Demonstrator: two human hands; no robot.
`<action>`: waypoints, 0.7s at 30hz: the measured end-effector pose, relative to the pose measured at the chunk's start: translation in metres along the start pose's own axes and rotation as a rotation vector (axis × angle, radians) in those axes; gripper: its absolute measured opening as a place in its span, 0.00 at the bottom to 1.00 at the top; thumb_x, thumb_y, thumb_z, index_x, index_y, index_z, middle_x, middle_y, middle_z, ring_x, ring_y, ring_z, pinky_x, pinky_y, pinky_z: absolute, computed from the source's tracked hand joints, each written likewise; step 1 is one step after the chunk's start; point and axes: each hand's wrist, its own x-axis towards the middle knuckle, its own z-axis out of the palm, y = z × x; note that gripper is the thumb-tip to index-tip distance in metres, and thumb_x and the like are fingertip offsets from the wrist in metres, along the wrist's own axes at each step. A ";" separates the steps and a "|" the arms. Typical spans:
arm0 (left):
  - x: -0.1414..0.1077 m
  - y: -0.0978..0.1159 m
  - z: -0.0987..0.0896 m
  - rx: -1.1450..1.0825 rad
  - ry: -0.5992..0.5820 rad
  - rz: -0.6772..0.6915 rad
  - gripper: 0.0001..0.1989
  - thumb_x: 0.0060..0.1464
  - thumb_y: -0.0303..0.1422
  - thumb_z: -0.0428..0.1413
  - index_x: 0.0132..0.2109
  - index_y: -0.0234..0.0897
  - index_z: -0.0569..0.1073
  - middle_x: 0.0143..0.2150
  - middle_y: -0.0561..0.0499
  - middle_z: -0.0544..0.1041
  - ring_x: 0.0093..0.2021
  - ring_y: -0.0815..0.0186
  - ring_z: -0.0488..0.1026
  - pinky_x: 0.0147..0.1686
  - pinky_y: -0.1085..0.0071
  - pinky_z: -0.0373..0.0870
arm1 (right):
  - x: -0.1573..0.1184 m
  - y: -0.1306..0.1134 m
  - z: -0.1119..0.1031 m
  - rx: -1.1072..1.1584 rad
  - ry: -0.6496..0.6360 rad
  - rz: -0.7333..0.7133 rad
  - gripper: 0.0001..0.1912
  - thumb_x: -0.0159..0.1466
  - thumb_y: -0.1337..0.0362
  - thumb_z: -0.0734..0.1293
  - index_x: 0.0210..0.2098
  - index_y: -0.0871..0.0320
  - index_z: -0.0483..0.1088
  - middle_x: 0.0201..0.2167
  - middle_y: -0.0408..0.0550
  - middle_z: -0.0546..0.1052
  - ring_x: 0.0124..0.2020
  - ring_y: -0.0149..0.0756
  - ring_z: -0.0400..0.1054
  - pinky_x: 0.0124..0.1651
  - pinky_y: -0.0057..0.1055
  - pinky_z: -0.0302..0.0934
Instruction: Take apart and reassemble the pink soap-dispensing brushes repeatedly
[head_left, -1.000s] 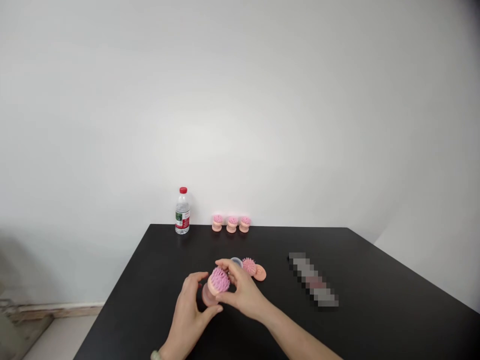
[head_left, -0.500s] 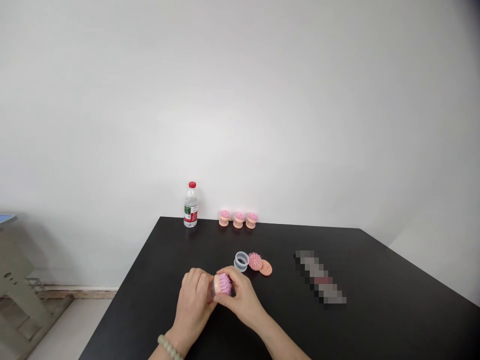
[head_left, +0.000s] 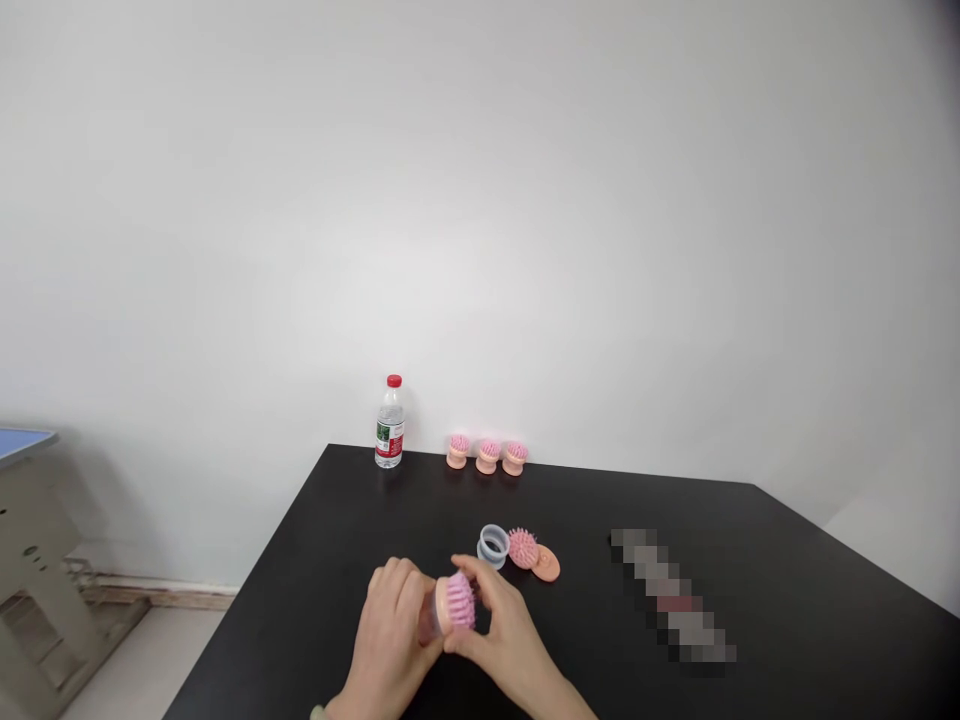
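Between my two hands is a round scalp massage brush (head_left: 460,602) with pink bristles, a peach collar and a see-through body, tilted so its bristles face right. My left hand (head_left: 396,625) is closed around the body end, which its fingers partly cover. The thumb and fingers of my right hand (head_left: 499,615) grip the bristle head at the collar from the right. Just beyond them lie loose brush parts: a translucent grey-blue ring (head_left: 493,545), a pink bristle head (head_left: 523,549) and a flat peach oval disc (head_left: 547,563), touching or nearly touching.
Three pink-and-peach brushes (head_left: 487,457) stand in a row along the wall at the back edge of the black table (head_left: 360,510). A red-capped water bottle (head_left: 389,425) stands left of them. A blurred-out long item (head_left: 675,600) lies on the right. Another desk (head_left: 30,520) is at far left.
The whole view has shifted, so the table and its things sit slightly lower and further right. Both hands still hold the brush, and more of its bristle head shows.
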 end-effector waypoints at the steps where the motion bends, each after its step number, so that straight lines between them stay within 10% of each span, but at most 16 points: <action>1: -0.001 0.000 0.001 0.017 0.012 0.017 0.08 0.51 0.29 0.63 0.35 0.40 0.69 0.32 0.51 0.72 0.32 0.60 0.68 0.32 0.64 0.64 | -0.001 -0.001 0.000 -0.010 -0.005 -0.015 0.32 0.48 0.70 0.78 0.51 0.51 0.72 0.46 0.48 0.77 0.48 0.50 0.73 0.53 0.45 0.67; 7: -0.002 0.001 0.002 0.036 0.029 0.000 0.11 0.51 0.26 0.63 0.36 0.39 0.68 0.33 0.52 0.70 0.33 0.60 0.67 0.33 0.65 0.62 | -0.006 -0.003 0.005 0.095 -0.025 -0.004 0.45 0.45 0.76 0.74 0.61 0.48 0.64 0.59 0.49 0.71 0.59 0.50 0.67 0.59 0.44 0.64; 13: -0.002 0.000 0.001 0.048 0.055 0.073 0.10 0.54 0.26 0.62 0.38 0.39 0.68 0.34 0.52 0.69 0.33 0.60 0.66 0.33 0.65 0.61 | -0.005 0.000 0.008 0.169 0.009 0.018 0.33 0.49 0.77 0.70 0.53 0.50 0.70 0.49 0.47 0.75 0.51 0.45 0.72 0.55 0.42 0.67; 17: -0.003 0.000 0.003 0.037 0.038 0.039 0.10 0.54 0.27 0.62 0.37 0.39 0.67 0.34 0.52 0.69 0.33 0.60 0.66 0.33 0.65 0.60 | -0.006 0.000 0.007 0.247 -0.038 0.047 0.44 0.45 0.79 0.72 0.59 0.46 0.65 0.58 0.46 0.71 0.59 0.46 0.67 0.59 0.41 0.64; 21: -0.004 0.000 0.005 0.044 0.043 0.072 0.09 0.54 0.27 0.62 0.38 0.40 0.68 0.34 0.52 0.70 0.33 0.60 0.66 0.33 0.65 0.60 | -0.005 0.001 0.007 0.180 -0.002 0.087 0.39 0.46 0.76 0.73 0.57 0.50 0.66 0.45 0.45 0.75 0.46 0.45 0.73 0.52 0.42 0.68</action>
